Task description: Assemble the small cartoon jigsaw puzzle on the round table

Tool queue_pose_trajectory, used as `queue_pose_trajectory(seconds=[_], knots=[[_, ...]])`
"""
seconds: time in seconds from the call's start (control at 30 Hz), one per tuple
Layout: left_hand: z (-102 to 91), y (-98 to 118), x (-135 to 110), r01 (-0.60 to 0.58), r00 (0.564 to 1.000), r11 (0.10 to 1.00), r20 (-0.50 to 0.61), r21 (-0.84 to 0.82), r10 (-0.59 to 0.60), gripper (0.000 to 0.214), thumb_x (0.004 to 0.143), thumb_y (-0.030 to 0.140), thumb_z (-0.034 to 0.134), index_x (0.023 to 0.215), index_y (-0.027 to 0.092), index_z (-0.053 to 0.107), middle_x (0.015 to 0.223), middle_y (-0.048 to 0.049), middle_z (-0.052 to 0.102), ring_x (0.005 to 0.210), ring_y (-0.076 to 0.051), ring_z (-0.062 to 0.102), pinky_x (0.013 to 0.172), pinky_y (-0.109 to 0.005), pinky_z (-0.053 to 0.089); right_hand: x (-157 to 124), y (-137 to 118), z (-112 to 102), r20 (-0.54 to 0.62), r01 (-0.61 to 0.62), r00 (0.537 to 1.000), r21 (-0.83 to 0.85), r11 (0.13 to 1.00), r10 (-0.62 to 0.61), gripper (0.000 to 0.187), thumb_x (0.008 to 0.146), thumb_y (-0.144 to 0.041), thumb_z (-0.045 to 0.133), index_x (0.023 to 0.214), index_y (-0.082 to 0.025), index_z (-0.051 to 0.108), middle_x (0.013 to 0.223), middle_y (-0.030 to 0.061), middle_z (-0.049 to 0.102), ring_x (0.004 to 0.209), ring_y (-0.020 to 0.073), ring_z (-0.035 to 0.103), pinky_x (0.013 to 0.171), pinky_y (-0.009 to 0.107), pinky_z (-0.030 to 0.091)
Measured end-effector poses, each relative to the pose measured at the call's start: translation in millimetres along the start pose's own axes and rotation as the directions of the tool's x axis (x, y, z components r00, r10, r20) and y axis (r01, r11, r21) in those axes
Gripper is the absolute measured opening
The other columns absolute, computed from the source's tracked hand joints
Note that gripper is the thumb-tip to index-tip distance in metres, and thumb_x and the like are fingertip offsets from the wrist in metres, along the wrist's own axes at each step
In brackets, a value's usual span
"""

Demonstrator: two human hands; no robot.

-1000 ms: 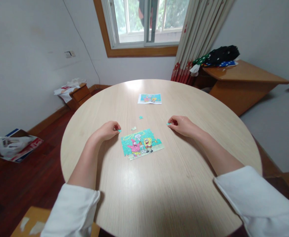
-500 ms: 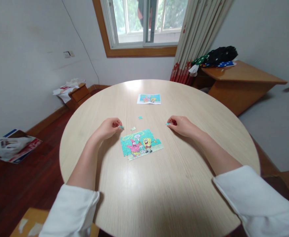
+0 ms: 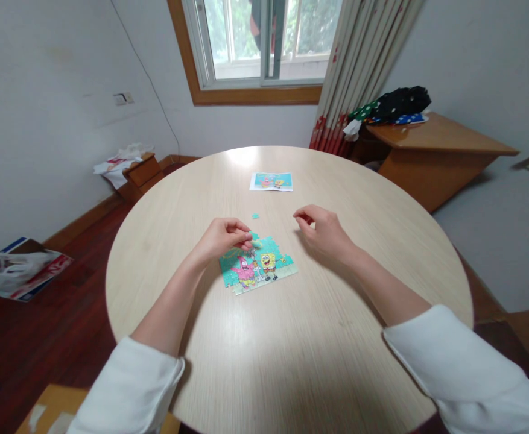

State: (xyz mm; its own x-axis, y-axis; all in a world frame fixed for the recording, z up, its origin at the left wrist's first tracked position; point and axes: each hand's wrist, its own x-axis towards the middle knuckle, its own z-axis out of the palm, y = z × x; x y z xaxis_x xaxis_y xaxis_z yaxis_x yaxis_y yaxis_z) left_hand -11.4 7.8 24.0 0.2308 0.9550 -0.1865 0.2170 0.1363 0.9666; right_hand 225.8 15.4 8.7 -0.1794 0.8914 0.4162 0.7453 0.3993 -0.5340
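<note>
A small cartoon jigsaw puzzle, nearly whole, lies mid-table on the round pale wooden table. My left hand hovers over the puzzle's top left corner, fingers pinched on a teal puzzle piece that barely shows. My right hand is just right of the puzzle's top edge, fingers curled in a pinch; what they hold is hidden. One loose teal piece rests just beyond the puzzle. A printed reference picture lies farther back.
A wooden desk with dark spotted cloth stands at the back right beside a curtain. A small wooden cabinet with papers is at the left wall. A plastic bag on a board lies on the floor.
My left hand has moved right with its piece, from beside the puzzle to over its top left corner. My right hand shifted left and lifted slightly. The second loose piece near the puzzle's top is now covered.
</note>
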Motion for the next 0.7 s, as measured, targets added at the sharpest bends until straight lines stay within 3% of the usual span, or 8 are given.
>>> queue_pose_trajectory(seconds=[0.23,0.43,0.57,0.7], knots=[[14.0,-5.6,0.9,-0.025,0.988,0.998,0.15,-0.058,0.033,0.007,0.08,0.006,0.063,0.077,0.011,0.06,0.06,-0.0027,0.068,0.059,-0.012,0.068,0.067,-0.028,0.056,-14.5,-32.7,23.3,0.2,0.0,0.977,0.334,0.943,-0.071,0.02,0.087,-0.021,0.053,0.092,-0.016,0.072,0.091,0.0093,0.073,0.081,0.0175,0.064,0.074,0.031,0.048],[18.3,-9.7,1.8,-0.117,0.977,0.987,0.165,-0.111,0.134,0.017,0.077,0.01,0.068,0.077,0.015,0.052,0.056,0.0001,0.067,0.055,-0.013,0.068,0.057,-0.024,0.054,-16.5,-32.6,30.1,0.269,-0.09,0.961,0.51,0.856,-0.059,0.023,0.081,-0.025,0.06,0.096,-0.013,0.073,0.084,0.0081,0.073,0.074,0.016,0.063,0.067,0.03,0.047],[17.4,-8.9,3.1,-0.142,0.983,0.982,0.101,-0.122,0.155,0.019,0.076,0.011,0.069,0.075,0.016,0.051,0.055,0.0008,0.066,0.056,-0.014,0.068,0.058,-0.024,0.054,-14.8,-25.7,27.4,0.328,-0.144,0.943,0.542,0.828,-0.05,0.023,0.079,-0.023,0.06,0.095,-0.014,0.074,0.085,0.0084,0.073,0.075,0.0161,0.063,0.067,0.03,0.047],[14.0,-6.5,5.4,-0.145,0.989,0.981,-0.054,-0.125,0.14,0.018,0.077,0.01,0.068,0.071,0.015,0.052,0.057,-0.0004,0.066,0.052,-0.012,0.065,0.056,-0.024,0.053,-9.9,-14.7,26.2,0.276,-0.2,0.959,0.522,0.829,0.058,0.019,0.077,-0.021,0.061,0.089,-0.014,0.074,0.087,0.0097,0.074,0.076,0.0166,0.064,0.07,0.031,0.049]])
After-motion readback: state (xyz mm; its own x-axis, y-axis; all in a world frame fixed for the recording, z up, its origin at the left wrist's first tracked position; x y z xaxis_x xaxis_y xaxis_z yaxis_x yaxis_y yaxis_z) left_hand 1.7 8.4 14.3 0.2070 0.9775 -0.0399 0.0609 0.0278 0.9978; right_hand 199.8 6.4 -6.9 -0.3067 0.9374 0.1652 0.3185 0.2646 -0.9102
